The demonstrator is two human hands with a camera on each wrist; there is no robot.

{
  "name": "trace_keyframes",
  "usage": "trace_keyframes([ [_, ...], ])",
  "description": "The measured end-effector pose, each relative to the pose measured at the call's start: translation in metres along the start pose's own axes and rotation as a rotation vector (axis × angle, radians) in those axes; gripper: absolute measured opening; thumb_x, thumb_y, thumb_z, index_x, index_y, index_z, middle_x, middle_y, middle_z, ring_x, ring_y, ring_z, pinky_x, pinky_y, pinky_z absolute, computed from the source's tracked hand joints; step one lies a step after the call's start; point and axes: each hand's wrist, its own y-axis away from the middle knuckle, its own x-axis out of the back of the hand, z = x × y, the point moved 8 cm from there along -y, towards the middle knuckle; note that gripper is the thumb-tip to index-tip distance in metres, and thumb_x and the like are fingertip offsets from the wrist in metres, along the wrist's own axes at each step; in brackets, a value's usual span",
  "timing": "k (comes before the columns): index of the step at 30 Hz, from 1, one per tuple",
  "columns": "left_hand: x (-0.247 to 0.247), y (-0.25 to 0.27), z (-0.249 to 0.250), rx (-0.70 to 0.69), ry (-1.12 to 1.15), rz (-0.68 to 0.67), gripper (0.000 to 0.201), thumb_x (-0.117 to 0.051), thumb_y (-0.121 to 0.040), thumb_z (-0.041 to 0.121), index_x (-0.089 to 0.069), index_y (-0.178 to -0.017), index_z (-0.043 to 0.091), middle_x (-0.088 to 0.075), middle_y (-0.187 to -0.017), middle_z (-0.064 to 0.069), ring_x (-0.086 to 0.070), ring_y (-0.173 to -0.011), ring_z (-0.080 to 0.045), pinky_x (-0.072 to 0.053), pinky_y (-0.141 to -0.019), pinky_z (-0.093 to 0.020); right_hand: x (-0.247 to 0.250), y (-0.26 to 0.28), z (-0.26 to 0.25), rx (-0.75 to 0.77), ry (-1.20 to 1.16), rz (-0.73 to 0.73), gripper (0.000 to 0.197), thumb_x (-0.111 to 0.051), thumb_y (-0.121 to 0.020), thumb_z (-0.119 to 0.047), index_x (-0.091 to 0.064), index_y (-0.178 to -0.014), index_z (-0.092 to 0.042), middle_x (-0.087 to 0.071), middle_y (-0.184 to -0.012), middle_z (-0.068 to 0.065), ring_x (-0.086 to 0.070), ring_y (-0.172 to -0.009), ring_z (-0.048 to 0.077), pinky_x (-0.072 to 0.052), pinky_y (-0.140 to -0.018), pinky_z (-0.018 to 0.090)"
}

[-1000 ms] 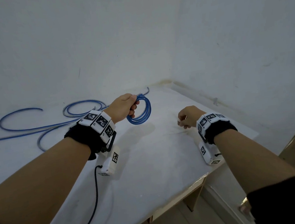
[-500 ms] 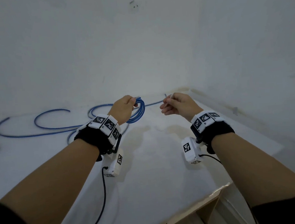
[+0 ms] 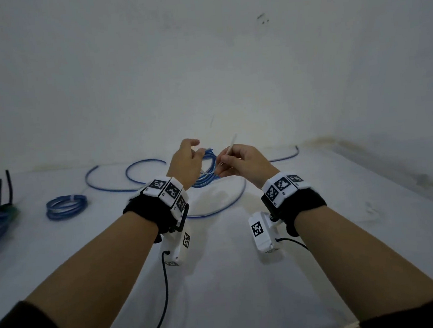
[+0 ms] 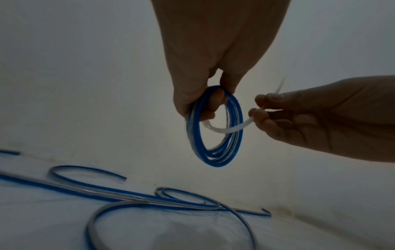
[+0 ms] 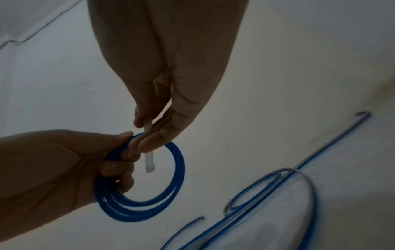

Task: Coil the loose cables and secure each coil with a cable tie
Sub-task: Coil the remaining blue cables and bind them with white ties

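Left wrist view is showing the step best: the left hand point(image 4: 205, 71) is holding the blue coil point(image 4: 215, 135) up off the desk point(image 3: 246, 279), fingers curled thru the ring at its top w/ the thumb clamping the turns together, while the right hand point(image 4: 320, 121) is pinching the white cable tie point(image 4: 226, 129) btwn thumb and fingertips and feeding its free end thru the coil's opening. Head view is putting both hands above the middle of the desk, toward the far edge, w/ loose blue cable point(image 3: 143, 180) lying under and behind them and a finished coil point(image 3: 66, 206) sitting near the left edge. To do it well, I'd say the left grip needs to be keeping all turns bunched tight so none is slipping out of the loop; the tie should be going round every strand just beside that grip, then the tail into the head, ridged side inward probably, tho the ridges aren't visible. Risk: a turn springing loose as the hand is shifting to catch the tail.
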Motion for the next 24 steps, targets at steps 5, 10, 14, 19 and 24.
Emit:
trace_keyframes([
  [5, 0.025, 0.002, -0.027, 0.087, 0.085, 0.057, 0.014, -0.052, -0.092, 0.022, -0.045, -0.083, 0.016, -0.055, -0.08, -0.003, -0.051, -0.073, -0.02, -0.045, -0.075, -0.038, -0.024, -0.014, -0.003, 0.082, -0.037, 0.046, 0.014, -0.048, -0.092, 0.005, -0.059, -0.086, -0.001, -0.064, -0.079, 0.018, -0.069, -0.067, 0.013, -0.058, -0.071, 0.023],
  [10, 0.038, 0.001, -0.045, 0.221, 0.274, 0.062, 0.021, -0.051, -0.093, 0.015, -0.045, -0.074, 0.013, -0.052, -0.068, -0.007, -0.042, -0.054, -0.016, -0.04, -0.056, -0.028, -0.045, -0.017, -0.003, 0.154, -0.094, 0.019, 0.011, -0.052, -0.088, 0.009, -0.06, -0.09, 0.002, -0.066, -0.086, 0.017, -0.07, -0.077, 0.014, -0.057, -0.078, 0.025],
  [14, 0.042, -0.002, -0.049, 0.259, 0.301, 0.016, 0.021, -0.047, -0.094, 0.012, -0.053, -0.075, 0.005, -0.052, -0.067, -0.01, -0.04, -0.051, -0.017, -0.037, -0.053, -0.027, -0.058, -0.021, -0.005, 0.217, -0.002, -0.007, 0.015, -0.058, -0.082, 0.012, -0.062, -0.088, -0.001, -0.067, -0.087, 0.007, -0.069, -0.084, 0.014, -0.055, -0.083, 0.029],
  [19, 0.044, -0.002, -0.054, 0.339, 0.378, 0.02, 0.014, -0.04, -0.096, 0.006, -0.042, -0.082, 0.007, -0.051, -0.07, -0.012, -0.036, -0.053, -0.016, -0.036, -0.054, -0.026, -0.069, -0.024, -0.012, 0.33, 0.072, -0.029, 0.019, -0.062, -0.078, 0.015, -0.065, -0.092, 0.003, -0.062, -0.091, 0.013, -0.067, -0.085, 0.015, -0.053, -0.084, 0.026],
  [24, 0.048, -0.004, -0.058, 0.37, 0.354, 0.068, 0.021, -0.044, -0.094, 0.006, -0.046, -0.073, 0.01, -0.051, -0.07, -0.013, -0.041, -0.053, -0.018, -0.04, -0.057, -0.029, -0.071, -0.027, -0.006, 0.291, 0.02, -0.051, 0.023, -0.059, -0.079, 0.016, -0.064, -0.094, 0.0, -0.063, -0.089, 0.007, -0.068, -0.082, 0.009, -0.053, -0.081, 0.023],
])
